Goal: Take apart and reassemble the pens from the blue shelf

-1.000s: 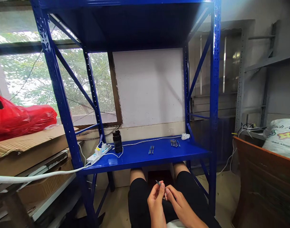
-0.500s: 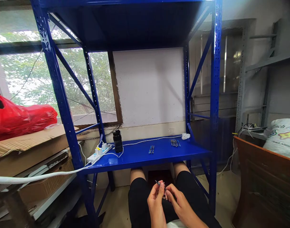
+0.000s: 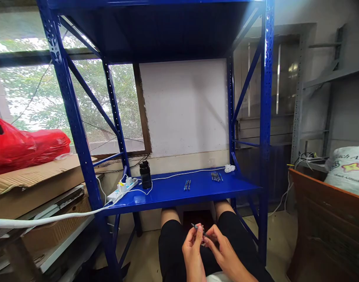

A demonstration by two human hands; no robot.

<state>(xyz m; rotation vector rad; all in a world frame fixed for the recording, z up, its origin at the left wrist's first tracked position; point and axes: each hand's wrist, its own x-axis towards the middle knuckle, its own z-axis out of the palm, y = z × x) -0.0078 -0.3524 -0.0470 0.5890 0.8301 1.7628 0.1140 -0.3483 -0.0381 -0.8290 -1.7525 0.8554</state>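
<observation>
- One pen (image 3: pixel 194 226) was gripped by the left hand (image 3: pixel 193 247) and right hand (image 3: pixel 225 250), seemingly for steadiness.
- Beyond the hands, pens (image 3: pixel 185 185) lay in groups, likely for tidiness.

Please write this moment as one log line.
left hand: grips pen-like object; right hand: at or near its other end; blue shelf: pens in two groups, black bottle, power strip

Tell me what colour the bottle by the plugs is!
The bottle is black, best seen in the head view.
</observation>
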